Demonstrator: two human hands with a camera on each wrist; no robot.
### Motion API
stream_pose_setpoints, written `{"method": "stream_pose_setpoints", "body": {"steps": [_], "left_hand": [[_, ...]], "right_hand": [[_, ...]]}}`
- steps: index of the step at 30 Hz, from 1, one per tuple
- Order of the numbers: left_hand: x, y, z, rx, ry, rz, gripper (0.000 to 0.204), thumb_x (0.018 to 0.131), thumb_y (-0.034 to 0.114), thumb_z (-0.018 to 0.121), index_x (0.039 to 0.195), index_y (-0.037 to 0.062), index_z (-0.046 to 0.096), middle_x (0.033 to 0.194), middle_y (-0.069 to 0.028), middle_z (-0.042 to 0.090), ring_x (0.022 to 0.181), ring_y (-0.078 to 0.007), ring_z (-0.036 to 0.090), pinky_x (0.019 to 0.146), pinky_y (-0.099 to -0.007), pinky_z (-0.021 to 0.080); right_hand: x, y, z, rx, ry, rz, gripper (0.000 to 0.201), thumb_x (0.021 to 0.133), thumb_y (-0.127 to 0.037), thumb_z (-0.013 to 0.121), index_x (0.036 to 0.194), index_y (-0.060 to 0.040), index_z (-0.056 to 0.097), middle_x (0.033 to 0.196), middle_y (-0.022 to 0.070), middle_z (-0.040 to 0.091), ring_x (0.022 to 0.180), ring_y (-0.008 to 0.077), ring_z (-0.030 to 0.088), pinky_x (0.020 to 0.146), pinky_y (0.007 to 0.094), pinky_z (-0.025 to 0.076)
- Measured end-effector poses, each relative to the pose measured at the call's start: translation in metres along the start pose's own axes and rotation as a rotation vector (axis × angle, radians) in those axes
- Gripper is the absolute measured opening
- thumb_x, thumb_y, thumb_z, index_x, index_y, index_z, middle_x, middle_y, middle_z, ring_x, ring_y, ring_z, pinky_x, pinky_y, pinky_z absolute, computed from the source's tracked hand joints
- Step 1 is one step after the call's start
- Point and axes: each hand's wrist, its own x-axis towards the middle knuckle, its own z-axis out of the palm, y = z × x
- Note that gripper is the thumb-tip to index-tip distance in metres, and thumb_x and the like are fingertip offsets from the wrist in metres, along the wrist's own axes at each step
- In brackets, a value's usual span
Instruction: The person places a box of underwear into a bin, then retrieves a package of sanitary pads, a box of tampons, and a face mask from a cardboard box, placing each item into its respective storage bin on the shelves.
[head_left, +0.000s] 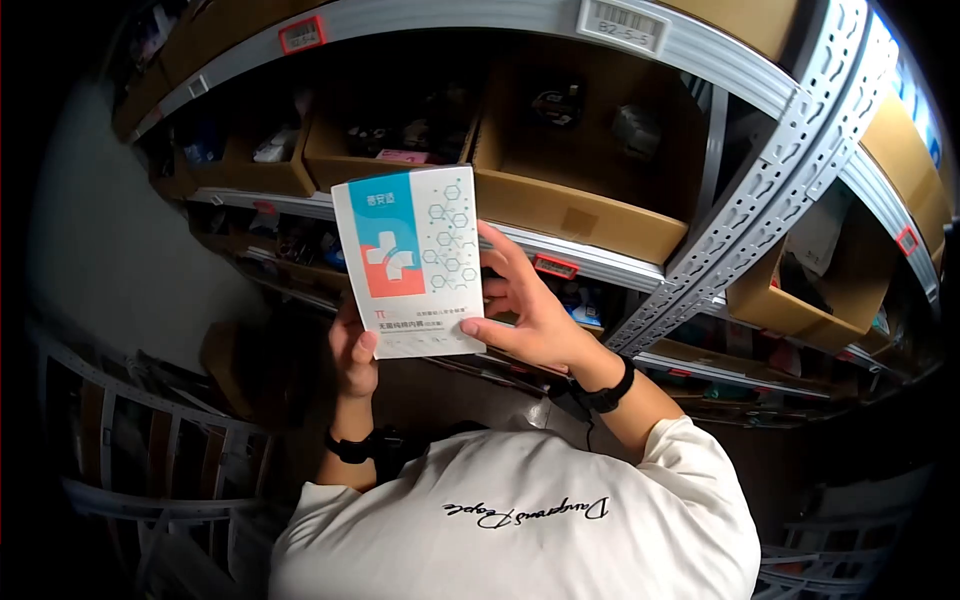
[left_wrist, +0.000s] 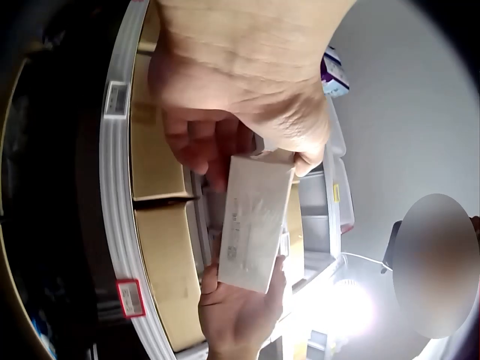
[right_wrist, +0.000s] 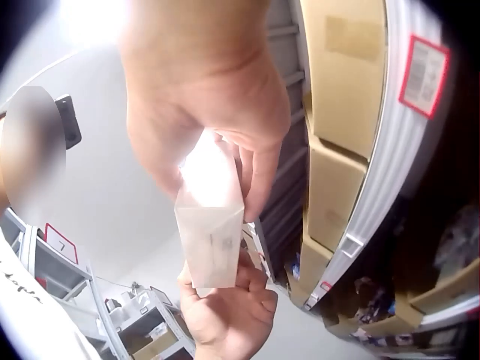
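Observation:
Both hands hold a white box [head_left: 450, 240] with a blue panel and a white cross on its front, tilted up toward the head camera. The left hand [head_left: 357, 350] grips its lower left corner, thumb on the front. On the right side, the right hand [head_left: 530, 310] has its thumb on the front near the lower edge and its fingers at the side and behind. A narrow white side of the box [left_wrist: 255, 221] shows between the hands in the left wrist view; the right wrist view shows a pale end of it [right_wrist: 210, 244].
Metal shelving [head_left: 720, 55] with open cardboard bins [head_left: 590, 215] stands ahead, holding small packages. A slotted upright [head_left: 760, 170] rises at the right, with more bins beyond. Other racks [head_left: 170, 410] stand at lower left. A pale wall [left_wrist: 405, 97] shows in the left wrist view.

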Motion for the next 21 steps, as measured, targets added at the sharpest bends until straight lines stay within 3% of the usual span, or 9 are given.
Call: {"method": "stream_pose_setpoints", "body": {"steps": [1,6,8,13,21], "left_hand": [[-0.002,-0.001,-0.015,0.016,-0.014,0.012,0.071,0.088,0.042,0.067,0.133,-0.0096,0.048,0.123,-0.0128,0.060,0.111,-0.0187,0.057,0.098,-0.0326,0.043],[-0.002,-0.006,-0.027,0.010,0.036,-0.021,0.070,0.090,0.044,0.067,0.132,-0.0096,0.049,0.123,-0.0124,0.061,0.112,-0.0181,0.057,0.096,-0.0305,0.044],[-0.003,-0.006,-0.031,0.016,-0.014,-0.132,0.066,0.090,0.042,0.068,0.129,-0.0086,0.052,0.121,-0.0116,0.063,0.111,-0.0180,0.058,0.096,-0.0310,0.044],[0.015,-0.021,0.003,-0.047,-0.175,-0.166,0.068,0.083,0.039,0.075,0.127,-0.0074,0.054,0.119,-0.0119,0.064,0.109,-0.0189,0.059,0.097,-0.0329,0.043],[0.039,-0.044,0.098,-0.100,-0.474,-0.286,0.063,0.086,0.035,0.075,0.128,-0.0078,0.054,0.120,-0.0122,0.064,0.109,-0.0177,0.059,0.097,-0.0331,0.044]], "right_hand": [[0.009,0.004,0.005,0.002,-0.019,0.005,0.098,0.084,-0.002,0.074,0.157,-0.0118,0.010,0.138,0.0191,0.046,0.109,0.0238,0.063,0.081,0.0308,0.055],[0.024,0.034,0.011,-0.008,-0.101,0.062,0.096,0.084,-0.005,0.075,0.157,-0.0125,0.013,0.140,0.0204,0.047,0.112,0.0260,0.061,0.084,0.0331,0.053],[0.022,0.030,0.008,-0.022,-0.119,0.067,0.095,0.084,-0.005,0.074,0.157,-0.0124,0.014,0.141,0.0204,0.046,0.115,0.0262,0.060,0.085,0.0337,0.052],[-0.003,0.017,-0.027,0.023,-0.029,0.067,0.090,0.086,-0.003,0.071,0.157,-0.0115,0.016,0.141,0.0194,0.046,0.116,0.0250,0.059,0.086,0.0337,0.052],[-0.085,-0.002,-0.074,0.036,0.306,0.046,0.088,0.086,-0.007,0.071,0.156,-0.0099,0.018,0.135,0.0179,0.047,0.112,0.0238,0.058,0.086,0.0345,0.053]]}}
